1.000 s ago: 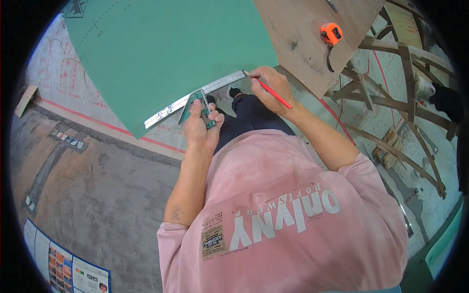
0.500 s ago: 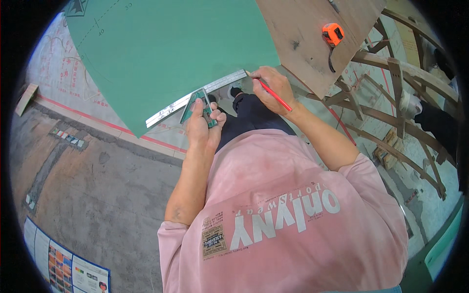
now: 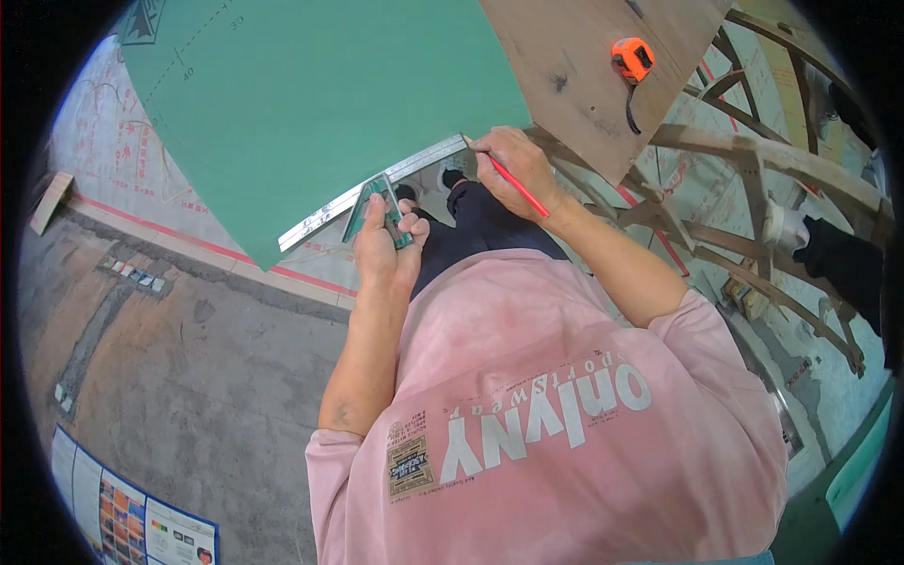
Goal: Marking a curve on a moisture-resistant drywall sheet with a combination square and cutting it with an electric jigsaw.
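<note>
Seen from above, a person in a pink T-shirt (image 3: 546,330) and dark trousers (image 3: 480,221) works at a green surface (image 3: 330,94) with both bare hands in front of the body. The left hand (image 3: 384,235) is turned palm up, its fingers curled around a green triangular frame (image 3: 356,217), with the thumb along it. A silver metal ruler (image 3: 424,160) lies just beyond those fingers, slanting along the near edge of the green surface and rising toward the right; the frame meets its lower side, though whether the two are joined cannot be told. The right hand (image 3: 524,162) has its fingers pinched around a red pencil (image 3: 518,185) close to the tip, which is right beside the upper end of the ruler. The back end of the pencil slopes down toward the right wrist.

Above and to the right of the right fingers, well apart from them, an orange tape measure (image 3: 633,58) with a black strap rests on a brown wooden surface (image 3: 584,56). Farther right of these fingers are a curved wooden frame (image 3: 720,141) and another person's pale shoe (image 3: 784,227) and dark trouser leg (image 3: 838,264). Below and left of the left fingers spreads a rough grey floor (image 3: 235,377).
</note>
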`<act>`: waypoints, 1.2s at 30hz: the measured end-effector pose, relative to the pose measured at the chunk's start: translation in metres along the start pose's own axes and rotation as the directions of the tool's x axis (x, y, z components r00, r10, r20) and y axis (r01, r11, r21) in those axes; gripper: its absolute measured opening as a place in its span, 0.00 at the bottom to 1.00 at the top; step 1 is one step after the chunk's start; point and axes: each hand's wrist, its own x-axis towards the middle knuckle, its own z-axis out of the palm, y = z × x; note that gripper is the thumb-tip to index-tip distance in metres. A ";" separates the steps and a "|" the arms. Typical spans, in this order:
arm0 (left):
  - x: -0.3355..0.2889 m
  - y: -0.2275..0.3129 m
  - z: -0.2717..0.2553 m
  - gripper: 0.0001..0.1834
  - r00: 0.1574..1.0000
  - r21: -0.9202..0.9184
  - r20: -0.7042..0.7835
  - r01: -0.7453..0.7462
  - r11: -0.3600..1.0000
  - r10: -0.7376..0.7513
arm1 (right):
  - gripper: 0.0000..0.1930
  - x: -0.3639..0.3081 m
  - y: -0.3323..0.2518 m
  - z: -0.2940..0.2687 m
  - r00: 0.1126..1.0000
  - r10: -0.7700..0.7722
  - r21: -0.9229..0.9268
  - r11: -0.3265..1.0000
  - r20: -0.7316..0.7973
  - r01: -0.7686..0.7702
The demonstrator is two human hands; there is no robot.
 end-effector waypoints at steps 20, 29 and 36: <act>-0.001 -0.001 0.001 0.12 0.998 -0.026 0.055 0.010 1.000 -0.008 | 0.07 -0.003 -0.005 0.000 0.999 -0.051 -0.032 0.998 -0.001 0.051; 0.000 -0.002 0.002 0.12 0.999 -0.042 0.036 0.013 0.999 -0.012 | 0.07 -0.006 -0.003 0.001 1.000 -0.004 -0.020 1.000 0.015 0.005; 0.001 -0.002 0.001 0.11 0.999 -0.036 0.040 0.004 0.999 -0.002 | 0.07 -0.010 -0.004 -0.001 1.000 -0.011 -0.025 1.000 0.028 0.012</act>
